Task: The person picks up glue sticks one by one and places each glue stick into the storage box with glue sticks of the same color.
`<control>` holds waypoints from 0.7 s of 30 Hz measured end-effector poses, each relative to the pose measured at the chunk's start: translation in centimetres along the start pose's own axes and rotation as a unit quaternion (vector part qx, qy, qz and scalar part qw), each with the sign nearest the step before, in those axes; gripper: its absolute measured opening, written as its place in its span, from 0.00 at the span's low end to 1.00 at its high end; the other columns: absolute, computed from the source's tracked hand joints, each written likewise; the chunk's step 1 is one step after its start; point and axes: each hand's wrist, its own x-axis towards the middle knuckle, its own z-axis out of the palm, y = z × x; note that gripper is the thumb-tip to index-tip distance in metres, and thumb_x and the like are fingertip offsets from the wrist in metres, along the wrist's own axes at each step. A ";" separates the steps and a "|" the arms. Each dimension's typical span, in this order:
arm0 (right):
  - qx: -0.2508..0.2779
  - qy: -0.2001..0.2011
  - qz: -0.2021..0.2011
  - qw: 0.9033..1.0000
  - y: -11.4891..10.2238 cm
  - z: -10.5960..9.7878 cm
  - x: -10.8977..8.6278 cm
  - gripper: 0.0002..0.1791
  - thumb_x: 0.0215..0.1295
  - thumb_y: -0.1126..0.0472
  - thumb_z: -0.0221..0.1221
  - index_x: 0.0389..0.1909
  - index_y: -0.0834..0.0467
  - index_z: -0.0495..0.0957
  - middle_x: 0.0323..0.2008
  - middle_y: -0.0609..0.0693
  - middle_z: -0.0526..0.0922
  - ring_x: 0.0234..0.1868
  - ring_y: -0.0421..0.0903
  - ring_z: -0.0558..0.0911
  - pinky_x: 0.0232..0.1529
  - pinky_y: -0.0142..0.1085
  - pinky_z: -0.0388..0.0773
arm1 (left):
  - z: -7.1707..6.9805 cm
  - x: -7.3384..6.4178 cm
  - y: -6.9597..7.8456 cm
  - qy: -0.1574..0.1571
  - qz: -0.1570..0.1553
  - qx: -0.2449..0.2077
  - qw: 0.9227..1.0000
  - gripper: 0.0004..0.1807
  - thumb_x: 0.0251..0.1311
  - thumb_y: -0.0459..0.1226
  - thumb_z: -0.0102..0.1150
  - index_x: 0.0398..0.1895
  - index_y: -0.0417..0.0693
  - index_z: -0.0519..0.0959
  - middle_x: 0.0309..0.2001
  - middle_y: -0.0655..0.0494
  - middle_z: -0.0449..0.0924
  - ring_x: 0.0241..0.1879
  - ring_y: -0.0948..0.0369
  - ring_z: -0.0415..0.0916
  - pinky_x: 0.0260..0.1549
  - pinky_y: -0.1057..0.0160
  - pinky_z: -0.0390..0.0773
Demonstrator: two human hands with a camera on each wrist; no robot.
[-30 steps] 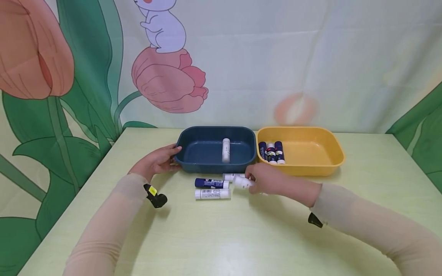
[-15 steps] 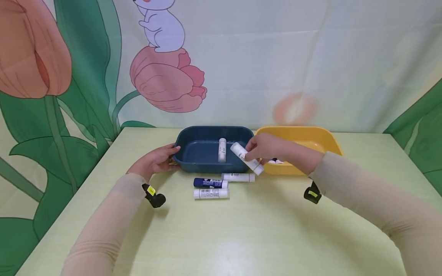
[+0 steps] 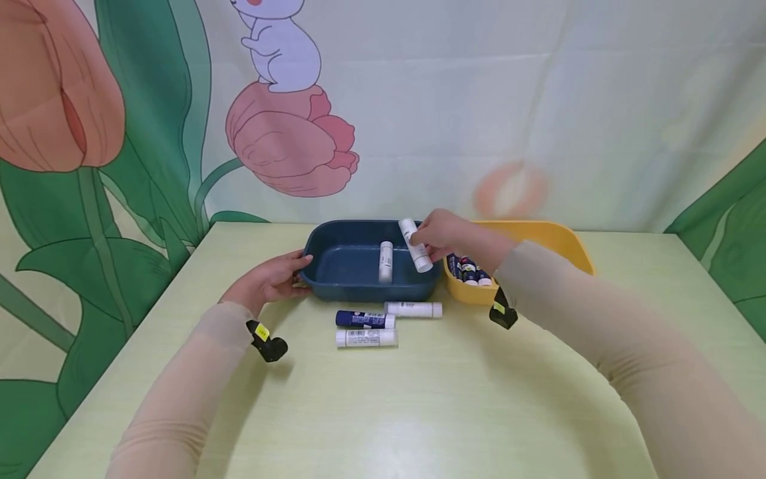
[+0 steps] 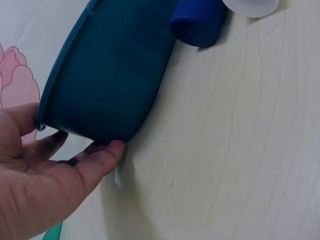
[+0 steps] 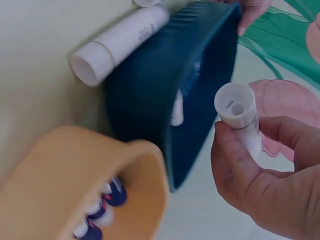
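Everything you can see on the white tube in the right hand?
The white tube is a slim, plastic-looking cylinder with small dark print, too small to read. In the right wrist view, its near end shows a round, recessed face with a smaller round hollow, and a thin line circles the body nearby. The right hand pinches it, hiding part. It slants, held clear of the blue bin.
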 end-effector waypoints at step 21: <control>-0.031 0.001 0.065 0.997 2.7 4.9 9.1 0.24 0.75 0.65 0.56 0.67 0.70 0.68 0.57 0.62 0.78 0.47 0.53 0.86 0.51 0.39 0.88 | 0.0 -0.4 0.0 -0.016 0.012 0.006 1.000 0.33 0.83 0.42 0.28 0.84 0.53 0.33 0.83 0.38 0.39 0.80 0.48 0.44 0.81 0.43 0.52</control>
